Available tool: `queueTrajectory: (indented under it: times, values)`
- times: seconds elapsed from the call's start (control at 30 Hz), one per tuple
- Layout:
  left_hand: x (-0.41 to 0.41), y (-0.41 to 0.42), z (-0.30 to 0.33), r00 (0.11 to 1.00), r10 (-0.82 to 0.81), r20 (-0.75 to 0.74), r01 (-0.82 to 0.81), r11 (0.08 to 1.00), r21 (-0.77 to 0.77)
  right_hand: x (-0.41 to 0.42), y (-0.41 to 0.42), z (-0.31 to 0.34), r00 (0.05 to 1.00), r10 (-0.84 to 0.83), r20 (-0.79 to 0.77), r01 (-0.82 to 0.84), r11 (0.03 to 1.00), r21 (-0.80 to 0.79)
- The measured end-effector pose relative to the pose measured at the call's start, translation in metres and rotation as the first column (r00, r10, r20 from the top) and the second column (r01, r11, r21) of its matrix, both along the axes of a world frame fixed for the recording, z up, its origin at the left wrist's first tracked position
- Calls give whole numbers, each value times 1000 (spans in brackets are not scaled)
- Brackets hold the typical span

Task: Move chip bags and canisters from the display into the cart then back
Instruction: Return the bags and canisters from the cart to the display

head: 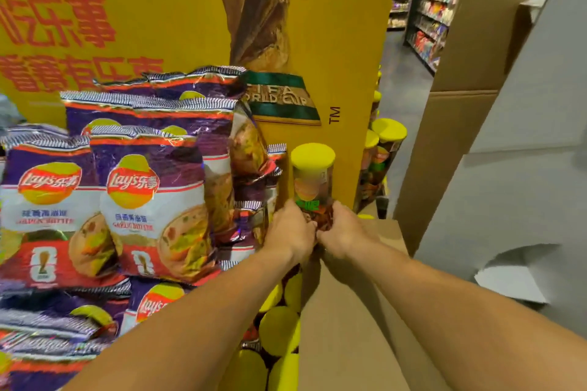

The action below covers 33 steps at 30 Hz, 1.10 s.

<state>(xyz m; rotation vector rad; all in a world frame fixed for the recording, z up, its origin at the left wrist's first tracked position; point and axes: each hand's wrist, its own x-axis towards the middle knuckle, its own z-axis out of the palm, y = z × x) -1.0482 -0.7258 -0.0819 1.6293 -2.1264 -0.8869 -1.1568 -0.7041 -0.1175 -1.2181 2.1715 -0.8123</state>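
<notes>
Canister (313,179), frame centre, gripped low by left hand (292,232) and right hand (341,232); may tip against adjacent bags (152,194).

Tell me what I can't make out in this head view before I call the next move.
- Canister: its lower end is hidden by the left hand and right hand; label blurred, unreadable.
- Cart: not in frame.
- Lower chip bags: partly covered by the left forearm, smeared by blur.
- Yellow-lidded canisters below: bodies hidden by the cardboard box.
</notes>
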Motion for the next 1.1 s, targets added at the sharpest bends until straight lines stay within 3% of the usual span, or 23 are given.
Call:
queueTrajectory:
  times: [0.17, 0.37, 0.53, 0.77, 0.9, 1.1]
  values:
    - [-17, -20, -13, 999, -34, 28, 34, 999, 12, -14, -23, -16, 998, -57, -8, 57, 998, -22]
    - [-21, -10, -10, 988, -54, 145, 30, 986, 162, -14, -13, -7, 986, -113, -125, 134, 976, 169]
    - [-4, 14, 6, 971, -130, 202, 96, 981, 170, -1, 15, 22, 999, -37, -31, 43, 977, 208]
    - [59, 61, 54, 944, -284, 168, 278, 959, 57, 59, 76, 77, 999, 29, 41, -33, 993, 115]
    - [103, 88, 80, 927, -370, 61, 373, 927, -41, 97, 116, 105, 995, 66, 80, -72, 995, 70]
    - [171, 124, 110, 905, -421, 62, 425, 893, -145, 152, 172, 136, 981, 180, 75, -186, 979, 79]
